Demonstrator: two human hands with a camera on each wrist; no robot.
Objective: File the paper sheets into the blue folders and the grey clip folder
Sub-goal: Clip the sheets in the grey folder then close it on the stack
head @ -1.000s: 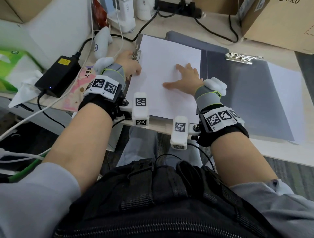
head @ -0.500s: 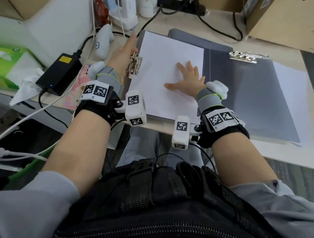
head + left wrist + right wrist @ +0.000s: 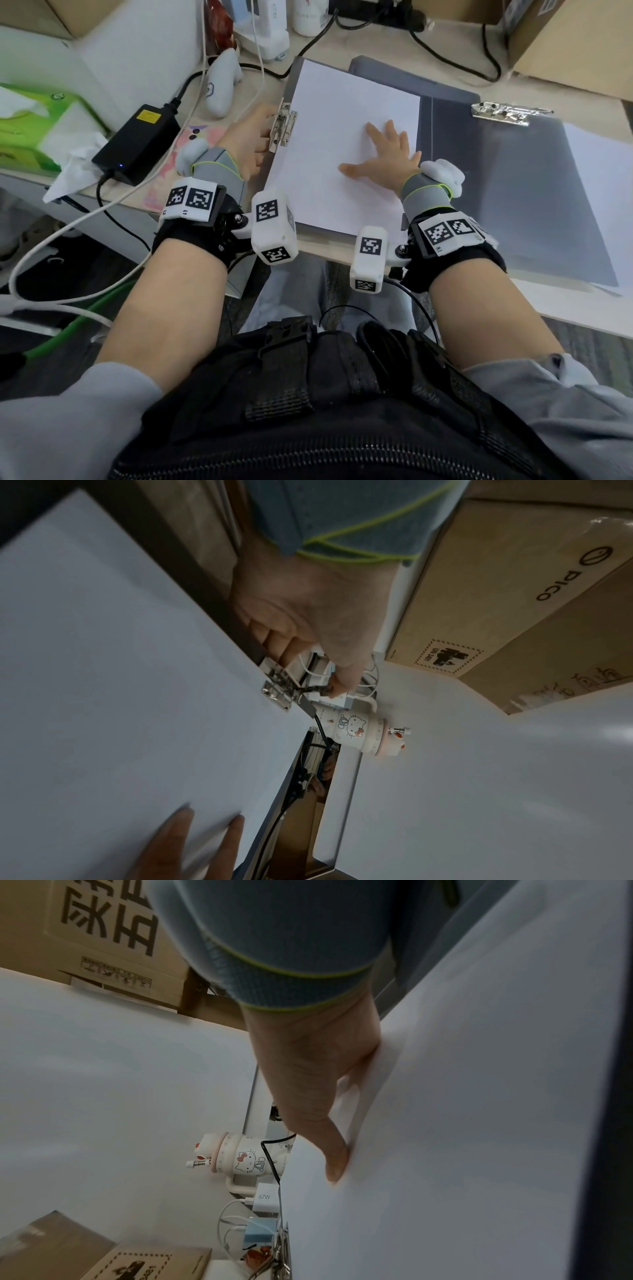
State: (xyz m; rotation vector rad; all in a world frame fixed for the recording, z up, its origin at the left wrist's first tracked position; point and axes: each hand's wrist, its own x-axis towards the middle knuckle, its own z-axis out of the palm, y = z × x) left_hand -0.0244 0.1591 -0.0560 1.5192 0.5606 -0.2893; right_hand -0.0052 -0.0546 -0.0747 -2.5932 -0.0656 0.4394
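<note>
A white paper sheet [image 3: 342,109] lies on the grey clip folder [image 3: 383,70] at the middle of the desk. The folder's metal clip [image 3: 283,125] sits on its left edge, over the sheet's margin. My left hand [image 3: 253,137] is beside the clip. In the left wrist view its thumb and curled fingers [image 3: 287,650] pinch the clip [image 3: 277,693]. My right hand [image 3: 383,152] lies flat on the sheet with fingers spread, pressing it down. In the right wrist view the right hand [image 3: 325,1096] shows its thumb touching the paper [image 3: 479,1123].
A second grey board [image 3: 513,192] with a metal clip [image 3: 510,111] lies to the right over more white paper [image 3: 603,161]. On the left are a black power adapter [image 3: 137,140], cables, a green tissue box [image 3: 24,133] and a white device [image 3: 221,85]. A cardboard box [image 3: 575,41] stands back right.
Half a second ago my left hand reached forward past the clip with straight fingers; now it has drawn back and grips the clip. My right hand stays pressed on the sheet.
</note>
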